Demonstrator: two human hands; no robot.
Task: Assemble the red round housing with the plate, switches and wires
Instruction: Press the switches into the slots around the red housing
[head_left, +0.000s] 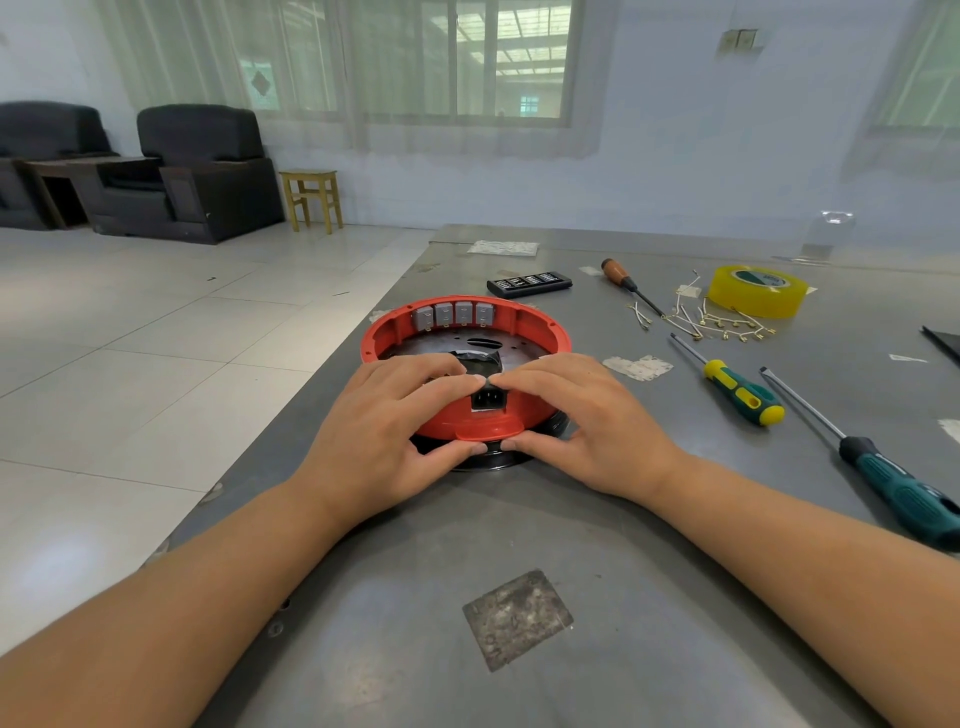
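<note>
Red housing (457, 332) is gripped at its six o'clock rim by left hand (395, 421) and right hand (582, 421); likely seating the socket (487, 400). Next, wires (717, 319) at two o'clock need fitting to switches (453, 314).

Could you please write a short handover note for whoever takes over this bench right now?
Left hand and right hand: both grip the near rim of the red housing, fingers on top, thumbs under its tab.
Housing sits on the table over a black base.
Done: plate inside, four switches on the far wall.
Left: wires lie loose by the tape.
</note>
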